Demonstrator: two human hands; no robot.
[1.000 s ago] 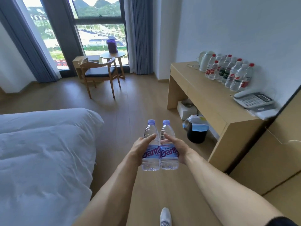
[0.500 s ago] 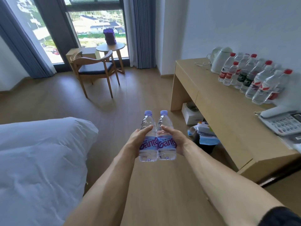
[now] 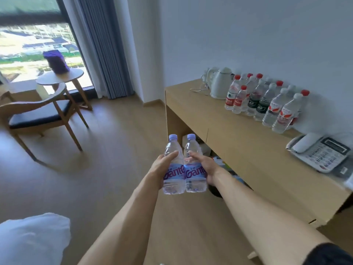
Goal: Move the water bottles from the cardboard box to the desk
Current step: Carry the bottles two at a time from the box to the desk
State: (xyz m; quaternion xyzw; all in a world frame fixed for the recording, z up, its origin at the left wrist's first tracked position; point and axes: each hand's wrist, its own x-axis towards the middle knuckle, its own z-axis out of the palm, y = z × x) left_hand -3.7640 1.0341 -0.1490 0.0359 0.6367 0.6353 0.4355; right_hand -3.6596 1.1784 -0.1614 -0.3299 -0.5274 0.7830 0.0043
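Two clear water bottles with lilac caps and purple labels stand upright side by side in the air in front of me. My left hand [image 3: 162, 166] grips the left bottle [image 3: 172, 180] and my right hand [image 3: 205, 165] grips the right bottle [image 3: 194, 180]. The bottles touch each other. The wooden desk [image 3: 248, 150] lies to the right, its near left corner just beyond the bottles. Several water bottles [image 3: 265, 100] with red or white caps stand in a row along the wall on the desk. No cardboard box is in view.
A white kettle [image 3: 219, 83] stands at the desk's far end and a telephone [image 3: 319, 152] at its near end. Under the desk sit a box and a dark bin. A wooden chair [image 3: 42, 113], a round side table [image 3: 59, 77] and a bed corner [image 3: 32, 240] are on the left.
I have moved forward and turned right toward the desk. The bottles stay in both hands and now hang close to the desk's left front corner. The bed has slid mostly out of view.
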